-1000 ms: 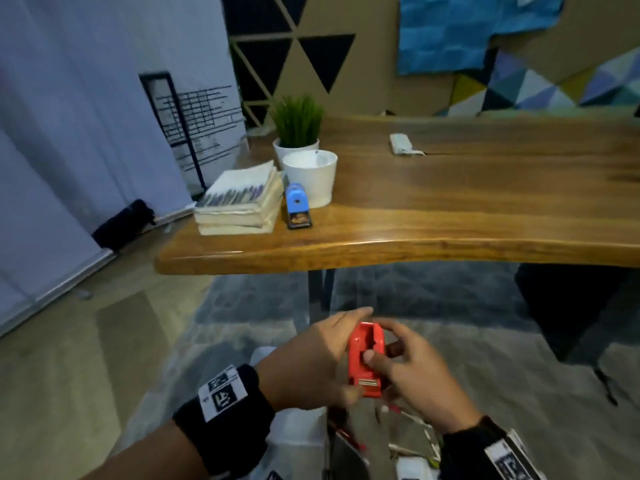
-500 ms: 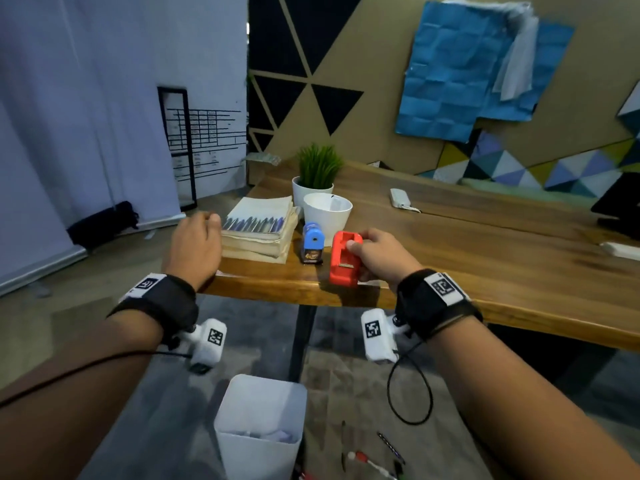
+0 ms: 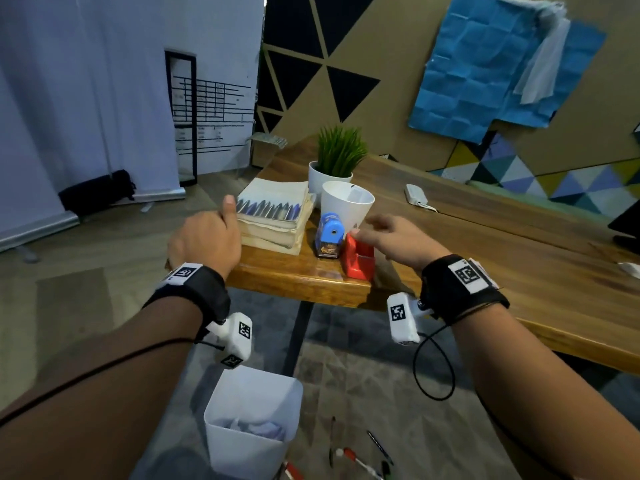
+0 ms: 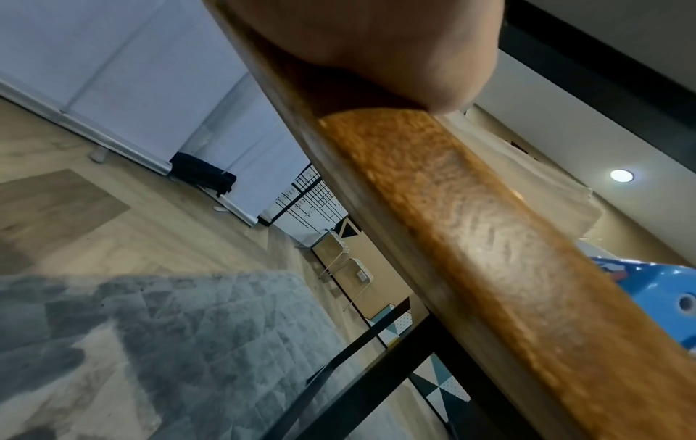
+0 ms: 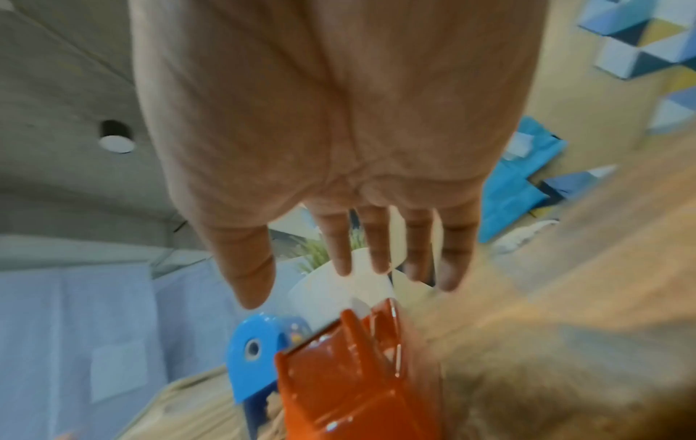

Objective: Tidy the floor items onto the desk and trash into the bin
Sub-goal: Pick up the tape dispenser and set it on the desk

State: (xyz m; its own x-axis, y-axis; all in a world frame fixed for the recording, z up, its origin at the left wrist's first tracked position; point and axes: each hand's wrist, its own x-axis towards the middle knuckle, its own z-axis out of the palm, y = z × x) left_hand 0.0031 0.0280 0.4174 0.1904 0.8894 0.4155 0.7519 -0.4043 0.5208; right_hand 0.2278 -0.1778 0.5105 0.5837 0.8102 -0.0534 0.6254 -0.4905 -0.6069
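The red tape dispenser (image 3: pixel 358 259) (image 5: pixel 346 381) stands on the wooden desk (image 3: pixel 485 271) close to its front edge, right of a blue pencil sharpener (image 3: pixel 329 233) (image 5: pixel 256 357). My right hand (image 3: pixel 367 226) (image 5: pixel 320 285) hovers just above the dispenser with fingers straight and spread, holding nothing. My left hand (image 3: pixel 207 237) (image 4: pixel 376 44) rests on the desk's left corner beside a stack of books (image 3: pixel 273 216). Its thumb is up and its other fingers are hidden. On the rug below stands a white bin (image 3: pixel 252 427) with crumpled paper inside.
Several pens (image 3: pixel 356 457) lie on the rug right of the bin. Behind the sharpener are a white cup (image 3: pixel 346 206) and a potted plant (image 3: pixel 337 157). A small white device (image 3: pixel 417 195) lies farther back on the desk. A black desk leg (image 3: pixel 294 341) runs down behind the bin.
My right hand carried the red dispenser up from the floor, set it on the desk and let go, fingers now straight. The left hand stays at the desk corner.
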